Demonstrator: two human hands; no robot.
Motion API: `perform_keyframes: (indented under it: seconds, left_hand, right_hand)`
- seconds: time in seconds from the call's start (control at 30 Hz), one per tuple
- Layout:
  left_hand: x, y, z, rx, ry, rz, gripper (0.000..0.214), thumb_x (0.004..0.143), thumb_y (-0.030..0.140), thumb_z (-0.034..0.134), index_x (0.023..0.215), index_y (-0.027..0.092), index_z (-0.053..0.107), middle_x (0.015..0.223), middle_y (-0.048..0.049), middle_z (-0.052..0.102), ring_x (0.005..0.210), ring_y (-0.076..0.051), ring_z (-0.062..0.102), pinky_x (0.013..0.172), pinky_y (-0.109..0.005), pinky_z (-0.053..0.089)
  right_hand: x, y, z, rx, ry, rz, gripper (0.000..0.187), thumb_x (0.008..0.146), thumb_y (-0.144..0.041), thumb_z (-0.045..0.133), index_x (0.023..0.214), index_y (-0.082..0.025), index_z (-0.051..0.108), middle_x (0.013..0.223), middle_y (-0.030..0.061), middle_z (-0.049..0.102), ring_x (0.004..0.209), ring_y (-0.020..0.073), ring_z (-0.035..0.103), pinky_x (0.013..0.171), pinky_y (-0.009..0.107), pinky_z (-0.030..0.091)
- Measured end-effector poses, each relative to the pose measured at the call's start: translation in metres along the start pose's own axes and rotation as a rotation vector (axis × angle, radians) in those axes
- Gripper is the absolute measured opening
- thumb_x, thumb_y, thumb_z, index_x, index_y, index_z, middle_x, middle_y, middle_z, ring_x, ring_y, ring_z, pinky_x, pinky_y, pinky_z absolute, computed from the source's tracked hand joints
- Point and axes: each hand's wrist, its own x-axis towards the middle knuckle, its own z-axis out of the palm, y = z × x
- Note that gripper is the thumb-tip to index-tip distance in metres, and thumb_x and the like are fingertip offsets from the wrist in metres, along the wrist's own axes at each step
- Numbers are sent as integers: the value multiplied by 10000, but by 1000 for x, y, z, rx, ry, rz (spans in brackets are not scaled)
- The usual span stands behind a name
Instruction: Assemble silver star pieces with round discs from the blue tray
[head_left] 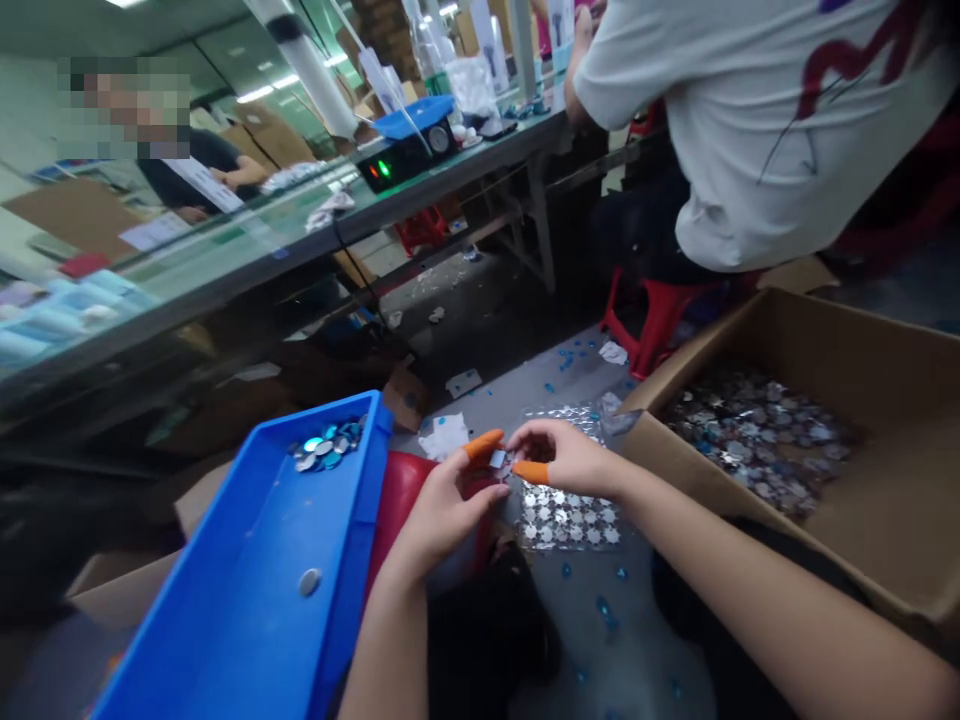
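Note:
My left hand point(446, 500) and my right hand point(566, 460) meet in the middle of the view, fingers bent towards each other. Each wears an orange finger cot. A small silvery piece point(498, 459) shows between the fingertips; its exact kind is too small to tell. Just below and behind my right hand lies a clear plastic sheet with rows of silvery star-edged pieces point(570, 515). To the left of my left hand stands a blue plastic tray point(255, 560). It holds a small pile of round silver and blue discs point(328, 447) at its far end and a lone disc point(309, 581) nearer.
An open cardboard box point(862, 340) with many loose shiny pieces stands at the right. Beside the tray is a red stool point(401, 490). A co-worker in a white shirt point(750, 130) sits ahead; another person stands across the long workbench point(300, 250). Blue bits litter the floor.

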Motion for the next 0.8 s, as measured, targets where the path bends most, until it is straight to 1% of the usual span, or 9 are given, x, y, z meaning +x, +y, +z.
perform_keyframes:
  seconds: [0.07,0.13,0.3,0.4,0.5,0.57,0.63,0.7,0.8]
  left_hand:
    - [3,-5,2,-6,24,-14,633,779,263,820,1369,232,594,1381,-131,602,1195,-301,624,1038,-460,516]
    - [6,-2,4,-7,61,-10,675,744,280,849,1367,224,594,1328,-132,635,1154,-304,645,999,-464,542]
    - [14,7,19,-70,265,15,700,733,291,855,1375,229,582,1211,-116,690,1057,-272,689,920,-414,581]
    - [15,5,25,-88,327,60,659,736,305,858,1341,222,608,1185,-110,704,1037,-261,699,920,-394,577]
    - [13,4,23,-32,309,73,664,712,337,881,1317,222,632,1187,-107,709,1036,-264,696,916,-382,572]
    - [11,6,20,-67,263,46,627,748,409,848,1306,211,642,1200,-117,706,1021,-269,697,896,-386,575]
    - [9,8,17,-133,256,23,560,805,472,786,1270,185,665,1190,-130,711,1011,-269,698,912,-398,564]
    - [10,8,16,-168,287,6,511,828,475,765,1226,165,688,1162,-135,721,1033,-269,692,954,-404,541]
    - [14,4,19,-206,302,-4,475,802,423,805,1192,170,707,1177,-127,720,1072,-266,679,960,-382,530]
  right_hand:
    - [-1,-3,-6,23,-19,18,280,721,-207,795,984,-163,708,832,22,678,778,144,627,738,281,509]
    - [-1,-4,-9,91,-27,16,320,725,-247,828,1017,-166,726,870,33,690,814,147,637,776,290,518]
    - [6,1,-7,353,9,-26,493,677,-277,901,1131,-191,730,1021,66,722,972,177,661,874,318,535]
    - [9,2,-4,379,27,-36,510,661,-267,914,1134,-206,734,1063,71,728,1026,187,656,894,325,537]
    - [10,0,-5,337,62,-46,458,662,-276,916,1082,-204,747,1032,64,736,991,181,663,876,316,539]
    - [9,-3,-7,308,74,-65,427,685,-299,903,1071,-202,747,1025,67,739,970,180,667,840,304,539]
    - [9,-4,-9,286,80,-87,411,712,-326,886,1077,-201,743,1014,71,740,945,182,670,790,292,536]
    - [9,-3,-10,271,80,-101,408,713,-336,885,1069,-197,744,993,70,739,906,177,669,756,283,530]
    - [10,-2,-8,263,83,-113,409,702,-335,892,1057,-191,749,975,62,737,859,157,657,763,279,521]
